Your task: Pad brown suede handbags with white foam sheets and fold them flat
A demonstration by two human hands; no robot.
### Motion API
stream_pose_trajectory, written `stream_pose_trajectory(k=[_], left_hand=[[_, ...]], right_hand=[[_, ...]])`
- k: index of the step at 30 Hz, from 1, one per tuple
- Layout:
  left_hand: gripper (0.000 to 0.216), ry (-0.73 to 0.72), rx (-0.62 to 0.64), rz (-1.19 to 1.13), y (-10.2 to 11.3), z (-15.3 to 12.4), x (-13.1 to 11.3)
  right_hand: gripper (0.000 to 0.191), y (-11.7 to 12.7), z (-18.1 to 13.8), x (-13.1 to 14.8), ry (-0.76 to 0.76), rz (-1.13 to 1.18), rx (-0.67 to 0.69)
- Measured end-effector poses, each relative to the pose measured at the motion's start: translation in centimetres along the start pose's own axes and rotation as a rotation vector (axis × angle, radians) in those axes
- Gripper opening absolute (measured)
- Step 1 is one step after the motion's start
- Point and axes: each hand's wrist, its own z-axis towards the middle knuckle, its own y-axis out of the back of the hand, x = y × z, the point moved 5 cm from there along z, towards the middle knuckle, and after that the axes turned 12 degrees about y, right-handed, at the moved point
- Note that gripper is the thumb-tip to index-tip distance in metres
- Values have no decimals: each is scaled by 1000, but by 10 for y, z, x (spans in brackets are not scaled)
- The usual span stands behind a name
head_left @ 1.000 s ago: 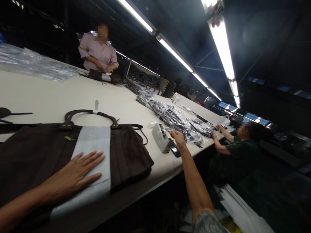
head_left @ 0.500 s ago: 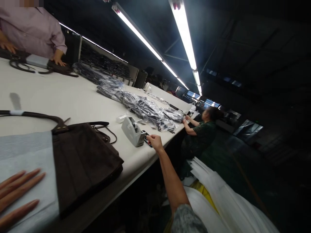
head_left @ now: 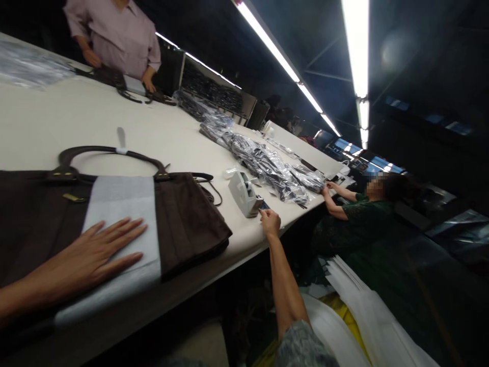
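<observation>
A dark brown handbag (head_left: pixel 191 224) lies flat on the white table (head_left: pixel 95 112), its handles (head_left: pixel 114 151) pointing away from me. A white wrapping sheet (head_left: pixel 118 199) is draped across its middle. My left hand (head_left: pixel 91 250) rests flat on that sheet with fingers spread. My right arm reaches out to the table's near edge, where my right hand (head_left: pixel 270 223) is closed in a pinch just beside a grey tape dispenser (head_left: pixel 241 192). What the fingers hold is too small to make out. A dark phone (head_left: pixel 264 205) lies between the dispenser and that hand.
Plastic-wrapped dark bundles (head_left: pixel 275 171) run along the table beyond the dispenser. A person in a lilac shirt (head_left: pixel 118 30) handles another bag at the far side. A seated person (head_left: pixel 367 214) works at the right end. A stack of white sheets (head_left: pixel 362 300) sits below right.
My right hand has drawn back from the dispenser's top to just in front of it, staying closed. My left hand stays flat on the white sheet. The view swung right, then back.
</observation>
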Motion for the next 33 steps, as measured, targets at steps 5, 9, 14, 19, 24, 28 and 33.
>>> stream_pose_trajectory(k=[5,9,14,19,24,28,33], left_hand=[[78,29,214,-47,24,-3,-22],[73,11,178,-72,22,-1,-22],[68,-18,111,-92,7,3,-14],[65,4,99,-114,8,2,-14],[66,4,80,-137,8,2,-15],[65,-21,54,-142,3,4,-13],[63,-17,75,-167,5,3,-12]], right_hand=[[39,19,-43,33,36,48,-34],[36,3,-118,117,65,487,166],[29,-61,-208,214,-42,746,629],[30,-103,-227,237,-121,808,634],[32,-121,-229,231,-196,691,664],[40,-124,-231,226,-229,597,710],[56,-124,-231,221,-197,591,770]])
